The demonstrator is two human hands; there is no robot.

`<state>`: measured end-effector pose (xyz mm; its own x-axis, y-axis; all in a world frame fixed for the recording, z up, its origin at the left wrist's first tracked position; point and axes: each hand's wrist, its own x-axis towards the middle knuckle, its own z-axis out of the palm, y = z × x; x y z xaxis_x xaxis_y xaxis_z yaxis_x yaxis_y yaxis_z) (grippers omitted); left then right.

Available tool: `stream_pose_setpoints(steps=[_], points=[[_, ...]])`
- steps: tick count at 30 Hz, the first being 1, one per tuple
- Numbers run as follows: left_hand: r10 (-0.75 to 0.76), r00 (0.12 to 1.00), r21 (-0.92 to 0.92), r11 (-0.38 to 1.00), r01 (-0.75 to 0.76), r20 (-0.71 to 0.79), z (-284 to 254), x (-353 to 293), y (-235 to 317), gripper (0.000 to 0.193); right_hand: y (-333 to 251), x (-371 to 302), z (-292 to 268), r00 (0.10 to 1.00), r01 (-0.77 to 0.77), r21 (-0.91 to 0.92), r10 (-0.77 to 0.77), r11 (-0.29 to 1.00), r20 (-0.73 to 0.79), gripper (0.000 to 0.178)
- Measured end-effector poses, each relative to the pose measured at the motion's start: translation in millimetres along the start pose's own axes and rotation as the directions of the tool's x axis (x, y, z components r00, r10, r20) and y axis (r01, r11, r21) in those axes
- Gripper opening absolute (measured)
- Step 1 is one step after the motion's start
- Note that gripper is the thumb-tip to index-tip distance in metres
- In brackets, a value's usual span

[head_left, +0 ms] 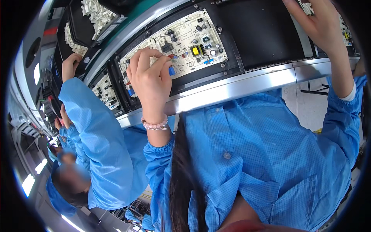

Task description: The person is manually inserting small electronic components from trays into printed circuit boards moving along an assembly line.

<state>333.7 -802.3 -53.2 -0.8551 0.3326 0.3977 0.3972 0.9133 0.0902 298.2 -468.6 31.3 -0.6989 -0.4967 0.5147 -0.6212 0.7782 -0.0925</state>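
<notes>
My left hand (pixel 150 79), with a pink bead bracelet at the wrist, is over the left part of a pale circuit board (pixel 181 42). Its thumb and fingertips come together close above the board; what they pinch, if anything, is too small to make out. The board carries black cylindrical parts, a yellow-and-black transformer (pixel 196 50) and a blue part, and lies in a black frame (pixel 232 54). At the far right my right hand (pixel 324 29) reaches over another populated board (pixel 345 33). Its thumb and fingers are spread apart, with the tips cut off by the picture's edge.
A metal rail (pixel 232 83) runs along the near side of the line. Bins of white parts (pixel 98 17) stand at the upper left. On my left a co-worker in a blue smock (pixel 96 131) reaches toward them, beside another board (pixel 105 92).
</notes>
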Motion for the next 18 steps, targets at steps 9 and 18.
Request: stream_pose_setpoints(steps=[9, 18], points=[[0.009, 0.999, -0.01, 1.0, -0.008, 0.052, -6, 1, 1, 0.009, 15, -6, 10, 0.997, 0.029, -0.013, -0.03, 0.999, -0.076, 0.041], [0.053, 0.991, 0.056, 0.997, -0.061, 0.125, -9, 13, 17, 0.009, 4, 1, 7, 1.0, -0.007, -0.002, 0.007, 1.0, 0.01, 0.041]])
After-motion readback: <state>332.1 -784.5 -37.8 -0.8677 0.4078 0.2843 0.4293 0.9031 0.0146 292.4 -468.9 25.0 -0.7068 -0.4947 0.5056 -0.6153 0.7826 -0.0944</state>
